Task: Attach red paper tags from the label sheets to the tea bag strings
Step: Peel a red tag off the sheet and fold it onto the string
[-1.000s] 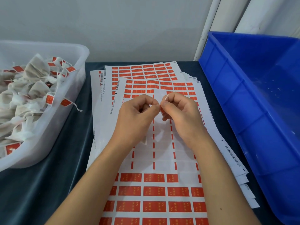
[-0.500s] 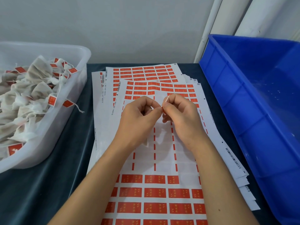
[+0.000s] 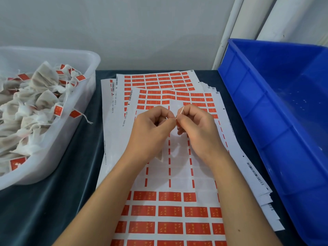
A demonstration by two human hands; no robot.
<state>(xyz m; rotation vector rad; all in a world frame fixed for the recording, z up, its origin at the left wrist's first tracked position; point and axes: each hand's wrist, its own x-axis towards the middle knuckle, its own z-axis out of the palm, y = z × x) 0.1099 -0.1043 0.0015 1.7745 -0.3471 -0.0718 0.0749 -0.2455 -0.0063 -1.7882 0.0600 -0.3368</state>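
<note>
At far left a translucent plastic tub (image 3: 88, 71) holds a heap of tagged tea bags (image 3: 35, 107). Over the spread label sheets (image 3: 177, 219) the left hand (image 3: 150, 132) curls its fingers and pinches a thin white string (image 3: 166, 118). Touching it, the right hand (image 3: 197, 128) pinches a small red paper tag (image 3: 181, 110), seemingly folded. A blue plastic crate (image 3: 276, 121) stands at right.
</note>
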